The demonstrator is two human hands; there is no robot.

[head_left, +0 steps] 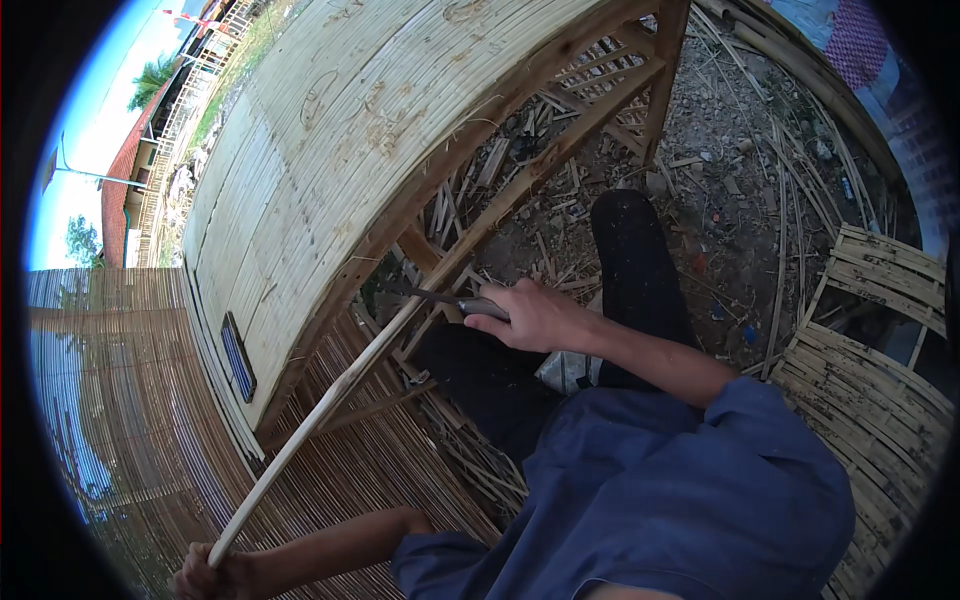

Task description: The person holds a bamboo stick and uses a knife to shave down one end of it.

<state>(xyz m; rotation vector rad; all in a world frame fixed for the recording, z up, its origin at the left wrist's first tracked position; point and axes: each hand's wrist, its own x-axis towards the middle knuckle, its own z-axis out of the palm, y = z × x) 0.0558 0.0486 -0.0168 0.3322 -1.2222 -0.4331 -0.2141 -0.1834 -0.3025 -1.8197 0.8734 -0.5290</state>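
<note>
While left grip [212, 572], arm [335, 543] leftward, clasps pole [320, 415] | right grip [535, 315], elbow [722, 382] bent, clenches knife [478, 308]

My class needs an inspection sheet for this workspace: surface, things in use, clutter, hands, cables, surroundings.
Surface: pale slatted tabletop, with curled shavings on it.
Things in use: long pale strip; knife, its blade across the strip.
Clutter: dark flat rectangular object near the tabletop's edge; loose strips scattered on the ground.
Hands: left hand closed around the strip's lower end; right hand gripping the knife's handle.
Cables: nothing seen.
Surroundings: reed screen at left, slatted panel at right, red-roofed building beyond.
</note>
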